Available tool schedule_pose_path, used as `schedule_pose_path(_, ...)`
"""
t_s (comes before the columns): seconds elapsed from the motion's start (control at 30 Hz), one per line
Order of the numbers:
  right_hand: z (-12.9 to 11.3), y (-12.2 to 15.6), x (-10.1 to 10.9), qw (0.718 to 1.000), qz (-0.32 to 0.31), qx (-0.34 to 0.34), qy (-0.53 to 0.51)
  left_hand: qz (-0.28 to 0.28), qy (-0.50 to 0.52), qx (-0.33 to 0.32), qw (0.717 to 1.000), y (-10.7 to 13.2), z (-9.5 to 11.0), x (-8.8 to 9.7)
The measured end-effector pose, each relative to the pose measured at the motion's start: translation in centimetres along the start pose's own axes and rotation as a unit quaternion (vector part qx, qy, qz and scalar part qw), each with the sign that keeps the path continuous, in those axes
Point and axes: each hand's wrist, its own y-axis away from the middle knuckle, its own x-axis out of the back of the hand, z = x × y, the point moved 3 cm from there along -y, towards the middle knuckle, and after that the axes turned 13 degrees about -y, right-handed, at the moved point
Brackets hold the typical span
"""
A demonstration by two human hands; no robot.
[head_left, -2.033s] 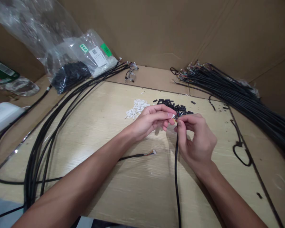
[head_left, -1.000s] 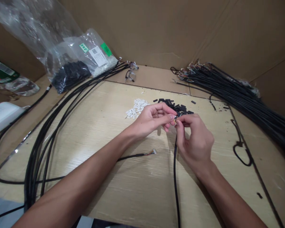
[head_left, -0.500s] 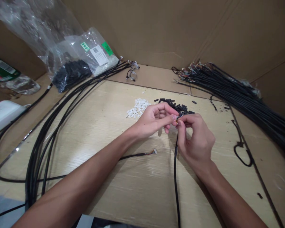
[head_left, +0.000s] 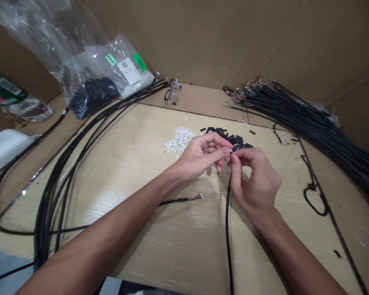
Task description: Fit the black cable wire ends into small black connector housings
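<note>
Thumb and fingers of my left hand [head_left: 207, 155] pinch a small white piece, probably a connector, at the end of a black cable [head_left: 228, 229]. Right beside it, my right hand [head_left: 255, 172] pinches the cable's thin coloured wires; the fingertips hide most of them. From there the cable hangs down toward the table's front edge. Just behind my fingers lies a heap of short black tube pieces [head_left: 221, 133]. Left of that is a pile of small white connector housings [head_left: 180, 139]. Below my left wrist rests another cable end with a white plug [head_left: 200, 196].
Black cables [head_left: 49, 196] curve along the left side, near clear plastic bags [head_left: 129, 71], a bottle [head_left: 15, 98] and a white box [head_left: 7, 149]. At the back lie glasses [head_left: 171, 96]. A thick bundle of black cables [head_left: 313, 123] lies on the right. Cardboard walls surround the table.
Both hands stay together at the wire end, with only tiny finger shifts. The view has moved very slightly; nothing else visibly differs.
</note>
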Motion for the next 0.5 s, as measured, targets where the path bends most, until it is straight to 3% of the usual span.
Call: schedule_pose_path(0.5, 0.12, 0.05, -0.01, 1.0, 0.007, -0.001, -0.01, -0.008, -0.002, -0.009, 1.0, 0.04, -0.4, 0.25)
